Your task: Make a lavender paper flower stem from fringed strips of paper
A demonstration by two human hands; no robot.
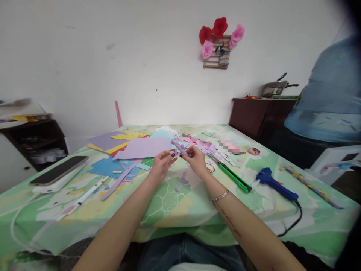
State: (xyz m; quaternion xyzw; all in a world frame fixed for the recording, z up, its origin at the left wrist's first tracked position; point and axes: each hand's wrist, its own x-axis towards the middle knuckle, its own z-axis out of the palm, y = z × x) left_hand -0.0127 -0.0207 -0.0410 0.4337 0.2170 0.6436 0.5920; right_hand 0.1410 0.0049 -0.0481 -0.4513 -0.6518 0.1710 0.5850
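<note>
My left hand (pixel 162 162) and my right hand (pixel 197 160) meet over the middle of the table, both pinched on a small folded lilac paper piece (pixel 180 148) held between them. A bracelet sits on my right wrist. Just behind the hands lies a large lilac paper sheet (pixel 145 147). Under and beside the hands are lilac paper strips (pixel 118 182) and blue paper scraps (pixel 105 166).
A green utility knife (pixel 234 177), blue glue gun (pixel 275 184) with cord, scissors (pixel 210 168) and patterned stick (pixel 313 187) lie to the right. A phone (pixel 59 170) and pens (pixel 84 196) lie left. A person in blue stands at the far right. Paper flowers (pixel 220 37) hang on the wall.
</note>
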